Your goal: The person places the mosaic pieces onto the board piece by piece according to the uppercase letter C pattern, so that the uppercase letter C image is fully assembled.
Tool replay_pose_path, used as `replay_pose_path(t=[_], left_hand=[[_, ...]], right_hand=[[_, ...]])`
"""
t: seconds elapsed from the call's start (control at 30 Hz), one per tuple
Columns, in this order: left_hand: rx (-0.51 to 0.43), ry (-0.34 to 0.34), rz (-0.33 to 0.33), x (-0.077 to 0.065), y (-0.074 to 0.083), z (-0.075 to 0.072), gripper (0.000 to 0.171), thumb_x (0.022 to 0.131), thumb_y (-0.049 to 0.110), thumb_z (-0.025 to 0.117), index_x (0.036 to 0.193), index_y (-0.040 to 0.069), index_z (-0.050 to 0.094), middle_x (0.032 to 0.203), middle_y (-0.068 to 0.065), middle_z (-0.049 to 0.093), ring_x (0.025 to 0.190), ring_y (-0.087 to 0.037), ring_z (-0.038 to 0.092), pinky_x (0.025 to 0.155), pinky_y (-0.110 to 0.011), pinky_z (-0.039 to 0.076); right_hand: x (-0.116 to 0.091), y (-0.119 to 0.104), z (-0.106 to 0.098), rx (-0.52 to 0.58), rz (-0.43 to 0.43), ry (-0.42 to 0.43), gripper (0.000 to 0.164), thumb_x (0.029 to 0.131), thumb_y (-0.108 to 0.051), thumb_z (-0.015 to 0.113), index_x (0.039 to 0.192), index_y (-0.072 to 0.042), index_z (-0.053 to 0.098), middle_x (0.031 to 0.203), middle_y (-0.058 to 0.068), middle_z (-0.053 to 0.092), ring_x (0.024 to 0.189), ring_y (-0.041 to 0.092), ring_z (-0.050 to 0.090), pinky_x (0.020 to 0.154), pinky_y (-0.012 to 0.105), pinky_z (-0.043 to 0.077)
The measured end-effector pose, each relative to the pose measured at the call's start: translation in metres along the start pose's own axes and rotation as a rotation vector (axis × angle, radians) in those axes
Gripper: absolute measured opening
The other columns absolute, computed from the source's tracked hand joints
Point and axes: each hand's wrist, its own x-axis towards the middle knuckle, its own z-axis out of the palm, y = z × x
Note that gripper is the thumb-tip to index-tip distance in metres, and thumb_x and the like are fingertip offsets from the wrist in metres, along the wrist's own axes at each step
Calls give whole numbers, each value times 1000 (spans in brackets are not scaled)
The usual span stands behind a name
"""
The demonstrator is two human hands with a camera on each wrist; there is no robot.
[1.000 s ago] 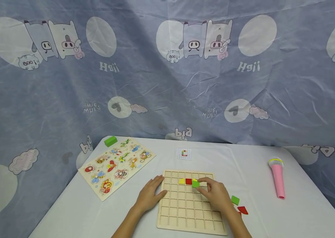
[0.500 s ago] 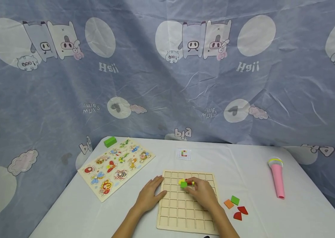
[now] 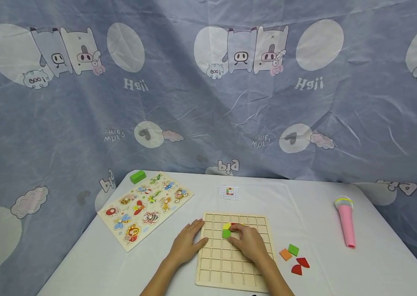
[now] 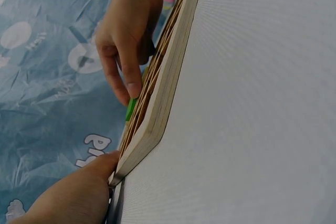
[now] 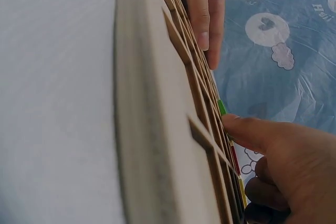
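A wooden grid board lies on the table, with a yellow piece and a red piece in its upper cells. My right hand pinches a green square tile by its right side, just below the yellow piece. In the left wrist view the green tile stands at a slant over the grid, under the fingertips. My left hand rests along the board's left edge, fingers extended and thumb on the rim. A bit of yellow shows behind the right hand, mostly hidden.
Right of the board lie a green tile, an orange tile and two red quarter-round pieces. A pink toy microphone is farther right. Beyond the board sits a pattern card; an insect puzzle board and green block are left.
My right hand has carried the green tile leftward across the board, from beside the red piece to just below the yellow one, and lowered it. The left hand stays put.
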Motion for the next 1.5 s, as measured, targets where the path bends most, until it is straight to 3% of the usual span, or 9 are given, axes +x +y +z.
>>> replay_pose_path(t=[0.4, 0.67, 0.93, 1.23, 1.5], left_hand=[[6, -5, -2, 0, 0, 2, 61, 88, 46, 56, 136, 9, 46, 141, -7, 42, 131, -23, 36, 109, -42, 26], [11, -6, -2, -1, -1, 3, 61, 88, 46, 56, 136, 9, 45, 141, -7, 42, 131, -23, 36, 109, -41, 25], [10, -6, 6, 0, 0, 3, 61, 88, 46, 57, 136, 9, 46, 140, -8, 43, 130, -25, 36, 108, -43, 26], [18, 31, 40, 2, -1, 3, 60, 89, 44, 57, 134, 7, 47, 139, -9, 45, 129, -27, 38, 107, -44, 28], [9, 6, 18, 1, 0, 2, 60, 89, 44, 57, 135, 8, 46, 140, -8, 43, 130, -25, 36, 108, -43, 26]], right_hand=[[-4, -1, -6, 10, 20, 9, 31, 74, -29, 77, 101, -16, 69, 49, -7, 34, 43, 5, 24, 37, 19, 23], [-14, -6, -26, 75, 35, 8, 25, 75, -24, 77, 98, -18, 70, 49, -7, 35, 42, 4, 25, 37, 18, 24], [-27, -1, -53, 71, 58, 24, 24, 75, -19, 77, 98, -21, 70, 50, -6, 34, 43, 3, 24, 40, 18, 24], [-45, 25, -92, 11, 88, 102, 28, 74, -19, 78, 100, -17, 69, 52, -6, 34, 42, 3, 26, 37, 18, 28], [-65, 63, -121, -72, 131, 189, 29, 74, -24, 78, 100, -16, 69, 53, -6, 32, 42, 3, 26, 37, 19, 26]])
